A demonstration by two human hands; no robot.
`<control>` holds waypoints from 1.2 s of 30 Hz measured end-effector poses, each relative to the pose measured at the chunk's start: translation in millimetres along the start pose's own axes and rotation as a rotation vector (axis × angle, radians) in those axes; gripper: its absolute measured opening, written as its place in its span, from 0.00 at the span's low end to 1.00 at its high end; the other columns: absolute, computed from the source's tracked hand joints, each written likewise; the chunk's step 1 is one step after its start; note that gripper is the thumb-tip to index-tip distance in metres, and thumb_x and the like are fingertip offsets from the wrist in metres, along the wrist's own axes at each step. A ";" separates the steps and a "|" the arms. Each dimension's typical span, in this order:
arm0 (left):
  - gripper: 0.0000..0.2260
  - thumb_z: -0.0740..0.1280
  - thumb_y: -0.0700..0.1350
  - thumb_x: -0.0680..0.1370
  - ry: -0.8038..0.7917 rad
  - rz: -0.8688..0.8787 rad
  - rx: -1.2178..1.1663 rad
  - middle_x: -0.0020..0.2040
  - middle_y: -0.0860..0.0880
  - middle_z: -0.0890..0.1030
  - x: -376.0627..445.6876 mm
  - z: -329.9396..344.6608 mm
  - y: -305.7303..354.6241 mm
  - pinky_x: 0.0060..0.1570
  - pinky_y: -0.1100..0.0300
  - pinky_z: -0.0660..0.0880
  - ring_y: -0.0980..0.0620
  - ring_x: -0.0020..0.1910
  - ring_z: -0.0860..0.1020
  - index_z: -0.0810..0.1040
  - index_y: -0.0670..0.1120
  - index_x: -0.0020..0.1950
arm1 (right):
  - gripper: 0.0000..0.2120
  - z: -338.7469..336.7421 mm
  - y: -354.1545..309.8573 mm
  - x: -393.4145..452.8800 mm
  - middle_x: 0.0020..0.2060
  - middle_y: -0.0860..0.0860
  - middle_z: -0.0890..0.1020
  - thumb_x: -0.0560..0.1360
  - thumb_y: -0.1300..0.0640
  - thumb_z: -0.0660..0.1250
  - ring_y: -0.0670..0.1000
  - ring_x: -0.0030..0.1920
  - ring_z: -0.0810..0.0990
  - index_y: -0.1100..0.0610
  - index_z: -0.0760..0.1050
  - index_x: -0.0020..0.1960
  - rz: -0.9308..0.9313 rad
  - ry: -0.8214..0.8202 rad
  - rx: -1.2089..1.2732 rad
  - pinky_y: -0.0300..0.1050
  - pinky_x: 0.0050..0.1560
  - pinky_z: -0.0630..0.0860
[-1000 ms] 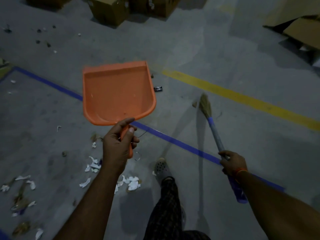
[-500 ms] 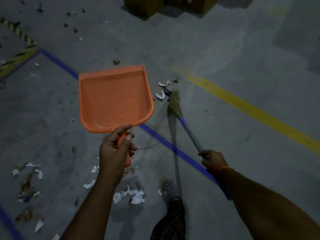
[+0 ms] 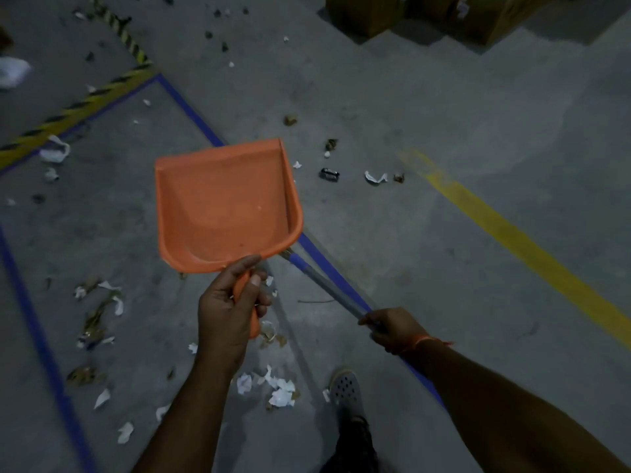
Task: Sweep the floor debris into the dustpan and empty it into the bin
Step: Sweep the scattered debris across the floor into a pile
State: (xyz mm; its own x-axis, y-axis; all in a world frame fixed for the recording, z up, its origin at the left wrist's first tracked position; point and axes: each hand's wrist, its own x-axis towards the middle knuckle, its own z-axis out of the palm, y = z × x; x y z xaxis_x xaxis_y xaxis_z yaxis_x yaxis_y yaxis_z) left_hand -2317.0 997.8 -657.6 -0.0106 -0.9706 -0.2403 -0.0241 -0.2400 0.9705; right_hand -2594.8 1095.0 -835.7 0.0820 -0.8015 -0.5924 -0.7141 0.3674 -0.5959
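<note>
My left hand (image 3: pixel 232 302) grips the handle of the orange dustpan (image 3: pixel 222 206), fingers curled round it, thumb along the top. The pan is held up off the floor, tilted, open mouth pointing away from me; its inside looks bare apart from a few specks. My right hand (image 3: pixel 392 327) is wrapped around the grey broom handle (image 3: pixel 327 285). The handle runs up and left from that hand and passes behind the pan's near right corner; the bristle end is hidden there.

Debris: torn white paper scraps (image 3: pixel 278 390) on the concrete floor (image 3: pixel 444 114) just below the pan and beside my shoe (image 3: pixel 345 387); more scraps and brown bits to the left. A small dark can-like object (image 3: pixel 329 174) lies beyond the pan's right edge. Cardboard boxes (image 3: pixel 365 11) stand at the far top. No bin in view.
</note>
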 end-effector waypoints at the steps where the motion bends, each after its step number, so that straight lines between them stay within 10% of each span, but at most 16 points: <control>1: 0.12 0.65 0.35 0.82 0.006 -0.002 -0.006 0.42 0.51 0.83 1.4 1.5 2.1 0.32 0.59 0.76 0.52 0.33 0.77 0.82 0.48 0.60 | 0.15 -5.4 2.9 0.0 0.36 0.49 0.81 0.72 0.59 0.69 0.41 0.23 0.78 0.47 0.80 0.57 0.000 0.025 0.002 0.40 0.33 0.81; 16: 0.13 0.66 0.36 0.82 0.094 -0.007 -0.014 0.47 0.47 0.83 32.4 70.0 16.7 0.32 0.61 0.76 0.52 0.34 0.78 0.83 0.51 0.60 | 0.15 -137.6 111.4 -7.1 0.39 0.56 0.83 0.72 0.63 0.69 0.48 0.22 0.80 0.54 0.81 0.57 0.430 0.463 0.155 0.42 0.30 0.80; 23: 0.12 0.66 0.36 0.83 0.160 -0.023 -0.008 0.49 0.45 0.83 58.0 109.7 21.8 0.33 0.60 0.76 0.51 0.35 0.78 0.82 0.47 0.63 | 0.15 -170.1 122.6 42.0 0.44 0.58 0.82 0.73 0.64 0.69 0.54 0.27 0.81 0.55 0.80 0.58 0.408 0.285 0.107 0.41 0.24 0.76; 30: 0.13 0.65 0.36 0.82 0.262 -0.013 -0.011 0.49 0.41 0.83 81.2 130.8 28.9 0.31 0.61 0.76 0.52 0.33 0.78 0.82 0.50 0.61 | 0.18 -192.4 76.3 126.5 0.58 0.56 0.81 0.72 0.59 0.69 0.57 0.56 0.81 0.51 0.78 0.62 0.051 0.019 -0.245 0.48 0.61 0.76; 36: 0.13 0.65 0.35 0.82 0.324 0.004 -0.016 0.44 0.49 0.83 91.0 143.9 41.9 0.32 0.61 0.76 0.53 0.32 0.77 0.83 0.51 0.59 | 0.18 -192.4 19.0 159.4 0.61 0.50 0.80 0.73 0.59 0.69 0.49 0.60 0.79 0.49 0.78 0.62 -0.206 -0.185 -0.340 0.38 0.64 0.71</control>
State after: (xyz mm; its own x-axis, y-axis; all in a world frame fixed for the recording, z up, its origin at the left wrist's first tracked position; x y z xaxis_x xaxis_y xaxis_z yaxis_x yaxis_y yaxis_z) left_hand -2462.8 901.7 -641.8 0.3078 -0.9256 -0.2202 -0.0093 -0.2344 0.9721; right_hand -2729.1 883.4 -837.2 0.3479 -0.7322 -0.5855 -0.8556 0.0072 -0.5176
